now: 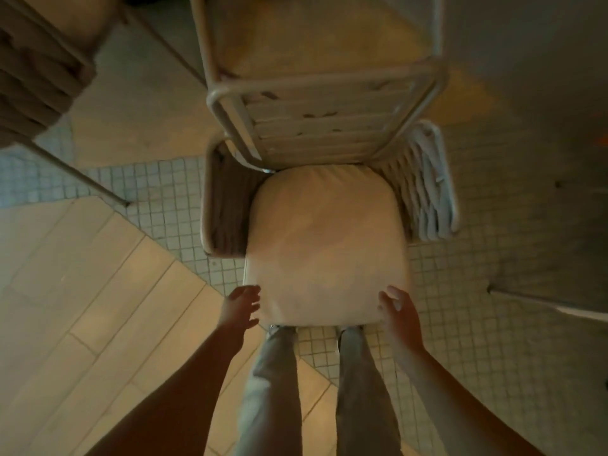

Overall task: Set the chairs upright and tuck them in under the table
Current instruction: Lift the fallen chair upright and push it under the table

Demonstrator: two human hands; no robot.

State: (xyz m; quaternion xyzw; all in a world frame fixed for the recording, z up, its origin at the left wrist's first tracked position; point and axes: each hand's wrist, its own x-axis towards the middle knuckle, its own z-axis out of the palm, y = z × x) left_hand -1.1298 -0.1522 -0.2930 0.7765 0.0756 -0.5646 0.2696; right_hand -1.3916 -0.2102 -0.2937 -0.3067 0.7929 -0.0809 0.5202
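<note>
Both hands, left point(241, 307) and right point(399, 311), reach down open-fingered beside the chair cushion point(325, 241).

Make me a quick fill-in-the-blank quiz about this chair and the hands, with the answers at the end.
1. The chair's cushion is ____ in colour.
2. The left hand and right hand reach for the cushion's near ____.
3. Both hands are ____, fingers spread.
4. The floor beside the chair has small ____ tiles.

Answers: cream; corners; open; square
</note>
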